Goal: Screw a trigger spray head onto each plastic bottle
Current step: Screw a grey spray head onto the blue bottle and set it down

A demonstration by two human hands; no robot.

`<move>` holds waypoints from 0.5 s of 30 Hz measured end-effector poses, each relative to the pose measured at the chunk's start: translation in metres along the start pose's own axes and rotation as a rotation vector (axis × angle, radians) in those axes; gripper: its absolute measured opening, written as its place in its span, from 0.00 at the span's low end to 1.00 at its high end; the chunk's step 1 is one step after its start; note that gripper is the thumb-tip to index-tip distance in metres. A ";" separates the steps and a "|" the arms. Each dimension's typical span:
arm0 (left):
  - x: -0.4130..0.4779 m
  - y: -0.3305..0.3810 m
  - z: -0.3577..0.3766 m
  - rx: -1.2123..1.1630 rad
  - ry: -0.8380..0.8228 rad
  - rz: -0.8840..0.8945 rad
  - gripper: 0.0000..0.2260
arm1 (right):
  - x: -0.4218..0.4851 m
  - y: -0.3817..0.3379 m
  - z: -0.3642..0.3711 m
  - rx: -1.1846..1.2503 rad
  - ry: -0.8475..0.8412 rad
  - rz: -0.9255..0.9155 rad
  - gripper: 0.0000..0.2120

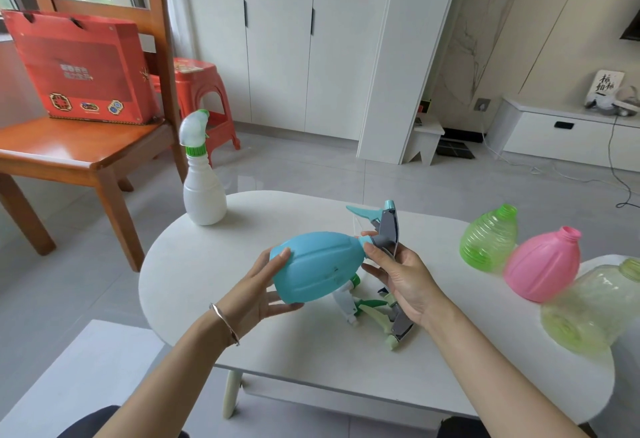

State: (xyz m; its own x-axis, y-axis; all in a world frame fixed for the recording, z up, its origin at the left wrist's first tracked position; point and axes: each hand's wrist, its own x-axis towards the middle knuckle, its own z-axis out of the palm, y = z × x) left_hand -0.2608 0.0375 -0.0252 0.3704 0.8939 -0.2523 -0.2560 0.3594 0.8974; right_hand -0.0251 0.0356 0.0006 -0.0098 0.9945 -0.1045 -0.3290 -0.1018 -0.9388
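Gripping blue bottle (313, 266), spray head (387, 227), seemingly joined.

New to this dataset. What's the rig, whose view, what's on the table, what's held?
No robot: a person wears a wide-angle head camera looking down at their bare hands. The left hand holds a blue bottle by its base; the right hand grips the blue-and-grey trigger head at its neck. On the white table: a white bottle with its head fitted, a headless green bottle, pink bottle and pale green bottle, and loose trigger heads.
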 end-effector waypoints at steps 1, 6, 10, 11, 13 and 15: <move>-0.001 0.001 -0.001 -0.004 0.007 0.029 0.22 | 0.000 0.000 0.001 0.011 0.001 -0.003 0.14; -0.006 0.007 0.002 0.047 0.030 0.170 0.27 | -0.001 -0.002 0.006 0.113 0.009 -0.030 0.11; -0.011 0.010 0.004 0.060 0.090 0.240 0.29 | -0.002 -0.003 0.013 0.149 0.029 -0.058 0.10; -0.012 0.011 0.004 0.058 0.098 0.250 0.29 | -0.002 -0.003 0.014 0.151 0.034 -0.062 0.10; -0.014 0.013 0.003 0.058 0.104 0.257 0.32 | -0.002 -0.003 0.018 0.156 0.045 -0.058 0.11; -0.015 0.015 0.001 0.054 0.105 0.254 0.32 | -0.001 -0.002 0.022 0.137 0.058 -0.054 0.14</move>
State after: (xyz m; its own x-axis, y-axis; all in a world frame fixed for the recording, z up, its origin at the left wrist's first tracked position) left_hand -0.2690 0.0293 -0.0078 0.2055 0.9774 -0.0503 -0.2799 0.1079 0.9539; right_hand -0.0451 0.0354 0.0095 0.0646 0.9949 -0.0779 -0.4536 -0.0403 -0.8903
